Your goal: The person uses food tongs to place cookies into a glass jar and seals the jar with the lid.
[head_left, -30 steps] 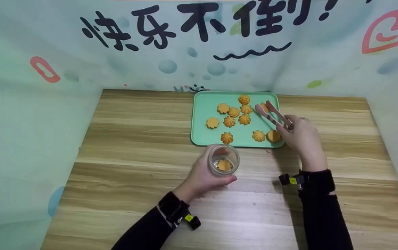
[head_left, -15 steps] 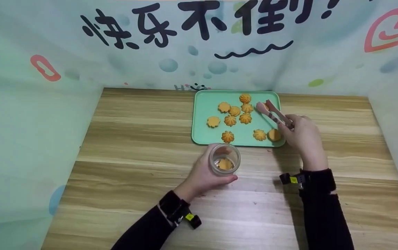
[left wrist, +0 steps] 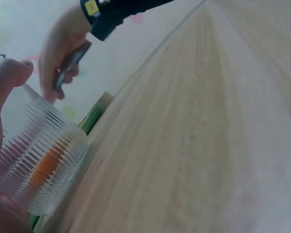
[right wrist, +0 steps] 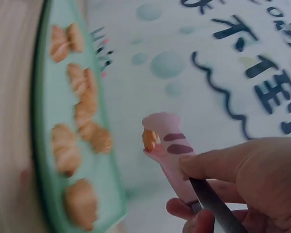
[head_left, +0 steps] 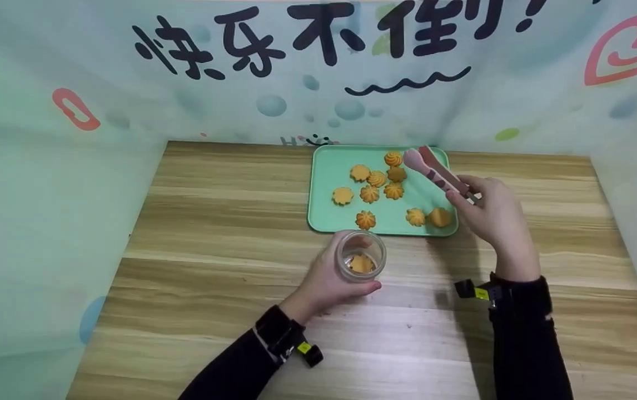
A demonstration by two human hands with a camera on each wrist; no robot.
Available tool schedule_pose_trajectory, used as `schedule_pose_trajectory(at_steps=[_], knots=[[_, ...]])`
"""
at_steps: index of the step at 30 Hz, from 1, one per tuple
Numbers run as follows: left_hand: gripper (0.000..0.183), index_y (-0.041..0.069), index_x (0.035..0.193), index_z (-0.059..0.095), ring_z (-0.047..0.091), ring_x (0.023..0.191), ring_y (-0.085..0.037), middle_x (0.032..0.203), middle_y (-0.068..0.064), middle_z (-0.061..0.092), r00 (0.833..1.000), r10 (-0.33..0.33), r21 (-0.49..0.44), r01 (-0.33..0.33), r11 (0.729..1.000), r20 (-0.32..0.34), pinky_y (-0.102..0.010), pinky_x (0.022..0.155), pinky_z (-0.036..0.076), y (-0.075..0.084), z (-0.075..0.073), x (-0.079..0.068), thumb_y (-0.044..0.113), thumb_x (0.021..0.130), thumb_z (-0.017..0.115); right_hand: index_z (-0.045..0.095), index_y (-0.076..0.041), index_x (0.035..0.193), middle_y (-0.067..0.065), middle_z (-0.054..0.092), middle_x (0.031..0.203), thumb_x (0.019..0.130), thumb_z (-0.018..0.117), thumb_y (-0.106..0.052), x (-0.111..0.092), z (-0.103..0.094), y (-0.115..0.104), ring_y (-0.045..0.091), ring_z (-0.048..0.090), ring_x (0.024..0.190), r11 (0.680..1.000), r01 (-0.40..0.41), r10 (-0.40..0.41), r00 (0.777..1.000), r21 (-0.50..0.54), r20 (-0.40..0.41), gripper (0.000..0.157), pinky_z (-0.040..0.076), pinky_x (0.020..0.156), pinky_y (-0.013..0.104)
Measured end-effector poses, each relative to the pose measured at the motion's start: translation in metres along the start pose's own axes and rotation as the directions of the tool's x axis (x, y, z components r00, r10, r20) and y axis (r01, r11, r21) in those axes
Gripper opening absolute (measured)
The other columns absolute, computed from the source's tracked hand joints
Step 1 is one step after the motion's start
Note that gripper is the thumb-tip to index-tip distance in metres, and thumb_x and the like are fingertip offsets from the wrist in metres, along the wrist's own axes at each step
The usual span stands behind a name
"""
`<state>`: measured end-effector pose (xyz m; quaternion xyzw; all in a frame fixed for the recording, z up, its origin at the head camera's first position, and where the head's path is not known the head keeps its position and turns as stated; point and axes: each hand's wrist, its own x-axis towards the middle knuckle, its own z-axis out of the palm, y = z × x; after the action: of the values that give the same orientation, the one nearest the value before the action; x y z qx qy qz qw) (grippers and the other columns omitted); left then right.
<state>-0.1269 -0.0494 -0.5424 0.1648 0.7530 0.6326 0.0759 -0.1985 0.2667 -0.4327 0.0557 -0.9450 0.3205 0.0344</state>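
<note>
Tongs [right wrist: 173, 162]: pink, mauve stripes. Piped cookies [head_left: 394, 191]: golden-brown. Tray [head_left: 327, 166]: mint green. Surface [head_left: 229, 222]: brown wood grain. Printed heart [head_left: 625, 59], 2 o'clock: coral.

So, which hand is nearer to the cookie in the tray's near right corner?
Right. The right hand, holding the tongs, is just right of that cookie; the left hand, gripping the jar, is farther away, to its left, by the tray's near edge.
</note>
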Motion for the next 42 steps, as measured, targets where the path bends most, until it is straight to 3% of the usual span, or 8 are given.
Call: schedule_pose_trajectory(at_steps=[8,12,15,19,24,26,34,42], knots=[[0.093,0.043,0.143,0.049,0.062,0.133,-0.009,0.138,0.011,0.068,1.000,-0.011,-0.015,0.011,1.000,0.006,-0.044,0.120,0.048,-0.001,0.001,0.000,0.037,0.066,0.102,0.074,-0.008,0.134,0.017,0.073,0.111,0.100,0.074,-0.036,-0.024,-0.022,-0.034,0.011,0.062,0.075,0.998,0.049,-0.046,0.997,0.043,-0.068,0.044,0.046,0.060,0.012],[0.094,0.043,0.143,0.050,0.062,0.132,-0.010,0.138,0.012,0.067,1.000,-0.019,-0.022,0.020,1.000,0.006,-0.043,0.118,0.049,-0.001,0.001,-0.001,0.034,0.066,0.103,0.078,-0.007,0.125,0.010,0.075,0.100,0.097,0.080,-0.028,-0.038,-0.031,-0.048,0.004,0.061,0.065,0.982,0.184,-0.179,0.981,0.049,-0.079,0.035,0.047,0.055,0.011],[0.093,0.043,0.143,0.050,0.062,0.132,-0.010,0.139,0.011,0.067,1.000,-0.027,-0.028,0.027,0.999,0.008,-0.042,0.117,0.050,0.000,0.001,0.000,0.033,0.067,0.102,0.080,-0.008,0.122,0.004,0.075,0.098,0.095,0.082,-0.021,-0.049,-0.038,-0.056,0.003,0.058,0.063,0.943,0.330,-0.329,0.944,0.044,-0.033,0.030,0.046,0.053,0.012],[0.094,0.043,0.143,0.050,0.063,0.131,-0.012,0.141,0.010,0.066,0.999,-0.047,-0.026,0.048,0.999,0.006,-0.039,0.115,0.053,0.000,0.000,-0.001,0.035,0.066,0.103,0.080,-0.013,0.122,-0.005,0.072,0.098,0.092,0.084,-0.016,-0.063,-0.045,-0.065,0.001,0.054,0.066,0.870,0.491,-0.493,0.867,0.043,0.077,0.031,0.044,0.054,0.013],[0.096,0.046,0.144,0.048,0.065,0.126,-0.011,0.139,0.014,0.063,0.998,-0.057,-0.018,0.057,0.998,0.011,-0.036,0.107,0.058,0.000,0.000,-0.001,0.038,0.066,0.103,0.080,-0.015,0.120,-0.007,0.073,0.102,0.089,0.087,-0.016,-0.076,-0.048,-0.074,-0.002,0.054,0.070,0.804,0.594,-0.588,0.793,0.013,0.161,0.032,0.046,0.060,0.010],[0.095,0.044,0.144,0.048,0.065,0.126,-0.011,0.139,0.013,0.064,0.999,-0.033,-0.022,0.034,0.999,0.015,-0.036,0.108,0.058,-0.001,-0.001,0.000,0.038,0.067,0.102,0.080,-0.016,0.120,-0.008,0.072,0.102,0.088,0.088,-0.016,-0.079,-0.048,-0.077,-0.002,0.054,0.070,0.788,0.616,-0.607,0.778,-0.005,0.164,0.033,0.046,0.061,0.010],[0.094,0.041,0.144,0.049,0.064,0.128,-0.010,0.138,0.014,0.064,1.000,0.004,-0.010,-0.004,1.000,0.008,-0.037,0.112,0.055,-0.003,-0.001,0.001,0.038,0.067,0.102,0.081,-0.018,0.119,-0.009,0.070,0.099,0.086,0.090,-0.021,-0.083,-0.047,-0.080,-0.003,0.051,0.068,0.788,0.607,-0.590,0.792,-0.103,0.157,0.035,0.044,0.060,0.009],[0.094,0.042,0.144,0.049,0.065,0.127,-0.012,0.138,0.012,0.064,1.000,0.001,-0.026,-0.001,1.000,0.016,-0.036,0.109,0.058,-0.003,0.000,0.001,0.038,0.067,0.102,0.081,-0.016,0.119,-0.006,0.071,0.097,0.087,0.088,-0.019,-0.081,-0.043,-0.078,-0.002,0.053,0.070,0.781,0.615,-0.593,0.785,-0.110,0.177,0.033,0.046,0.063,0.012]])
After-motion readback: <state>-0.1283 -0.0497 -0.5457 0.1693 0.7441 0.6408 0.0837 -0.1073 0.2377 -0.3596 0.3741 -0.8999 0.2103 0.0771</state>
